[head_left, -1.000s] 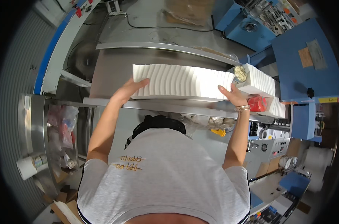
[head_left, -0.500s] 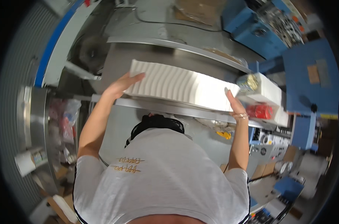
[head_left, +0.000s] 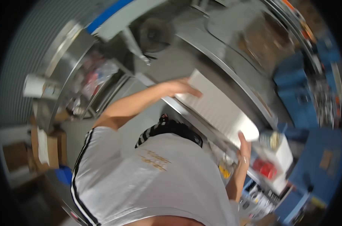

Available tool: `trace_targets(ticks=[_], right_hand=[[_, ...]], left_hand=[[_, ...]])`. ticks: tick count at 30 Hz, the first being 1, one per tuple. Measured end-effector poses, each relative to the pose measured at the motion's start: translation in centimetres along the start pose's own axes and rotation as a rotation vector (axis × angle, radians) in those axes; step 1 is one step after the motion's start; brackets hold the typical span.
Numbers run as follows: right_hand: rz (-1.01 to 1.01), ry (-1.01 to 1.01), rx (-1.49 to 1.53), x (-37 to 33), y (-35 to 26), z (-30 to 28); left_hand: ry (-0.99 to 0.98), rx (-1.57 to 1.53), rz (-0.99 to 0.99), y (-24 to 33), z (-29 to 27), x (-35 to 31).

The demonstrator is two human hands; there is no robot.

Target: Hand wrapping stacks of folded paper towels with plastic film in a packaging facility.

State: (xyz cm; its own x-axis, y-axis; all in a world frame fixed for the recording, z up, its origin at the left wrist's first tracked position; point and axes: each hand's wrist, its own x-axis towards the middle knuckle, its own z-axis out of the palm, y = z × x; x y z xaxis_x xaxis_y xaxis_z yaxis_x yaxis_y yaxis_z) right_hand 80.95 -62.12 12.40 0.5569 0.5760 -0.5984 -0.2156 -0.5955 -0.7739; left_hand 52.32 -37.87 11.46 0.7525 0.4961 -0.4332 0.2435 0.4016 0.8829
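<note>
Steel bench (head_left: 231, 49) fills the blurred workshop view. On its front edge lies a long white stack of sheets (head_left: 220, 109). Left hand (head_left: 180, 87) presses flat against the stack's far end, fingers spread; right hand (head_left: 244, 148) cups the near end, fingers straight. Stack looks gripped between both palms but not yet lifted clear of the bench. Just beyond the stack's near end sits a white box (head_left: 282, 148).
</note>
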Motion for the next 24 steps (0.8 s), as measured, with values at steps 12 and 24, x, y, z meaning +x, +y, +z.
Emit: trace_targets(ticks=[12, 24], right_hand=[[-0.570, -0.291, 0.120, 2.5, -7.9, 8.4], [-0.612, -0.821, -0.114, -2.3, -19.6, 46.0]], left_hand=[[0.340, -0.067, 0.309, 4.3, -7.2, -9.9], [0.867, -0.165, 0.508, -1.2, -30.1, -32.4]])
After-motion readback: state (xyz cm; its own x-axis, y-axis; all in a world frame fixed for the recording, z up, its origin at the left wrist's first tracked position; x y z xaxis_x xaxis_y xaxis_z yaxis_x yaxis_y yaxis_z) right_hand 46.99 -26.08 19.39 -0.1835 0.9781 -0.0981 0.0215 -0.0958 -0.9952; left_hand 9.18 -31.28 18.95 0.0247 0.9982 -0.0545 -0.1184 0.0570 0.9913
